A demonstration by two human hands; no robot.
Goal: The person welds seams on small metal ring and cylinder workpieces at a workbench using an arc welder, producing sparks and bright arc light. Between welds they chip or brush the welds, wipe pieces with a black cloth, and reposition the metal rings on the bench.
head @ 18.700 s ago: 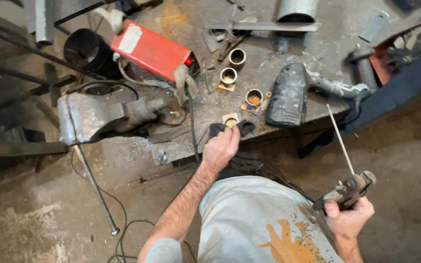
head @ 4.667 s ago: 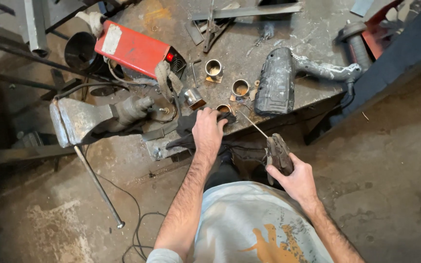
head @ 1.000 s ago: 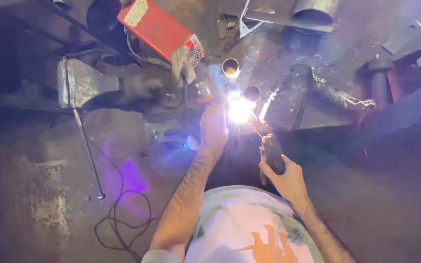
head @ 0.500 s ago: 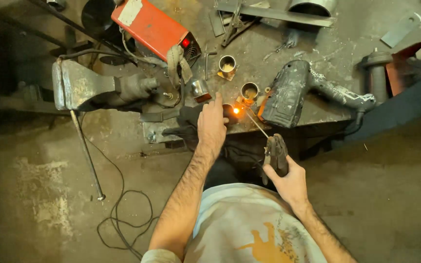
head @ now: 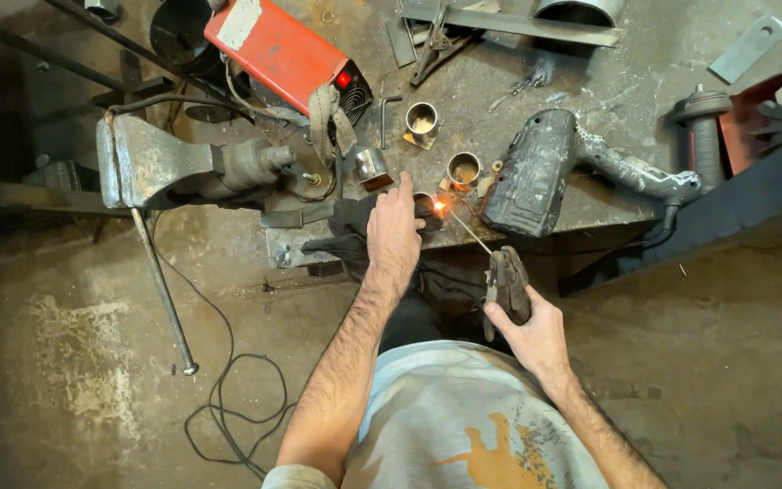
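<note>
Since 0.5 s ago the glow at the rod tip has shrunk to a small orange spark, and both hands have kept their places

Left hand (head: pixel 394 237) lies palm down at the bench (head: pixel 590 63) edge, fingers stretched forward and close together, their tips resting at a short metal ring (head: pixel 424 203) that is mostly hidden; whether they pinch it I cannot tell. A dark cloth (head: pixel 341 231) lies under the wrist side of that hand.

Right hand (head: pixel 525 328) is closed tight around the dark holder (head: pixel 506 281), held below the bench edge. From the holder a thin rod (head: pixel 468 231) slants up and left, its tip glowing just beside the ring.

2 more rings stand near: 1 (head: pixel 464 169) just behind the spark, 1 (head: pixel 422 119) farther back. A grey grinder (head: pixel 536 172) lies right of them. Left of the hand sits a vise (head: pixel 174 167), its handle hanging down, with a red welder (head: pixel 282 56) behind it. A black cable (head: pixel 228 407) loops on the floor
</note>
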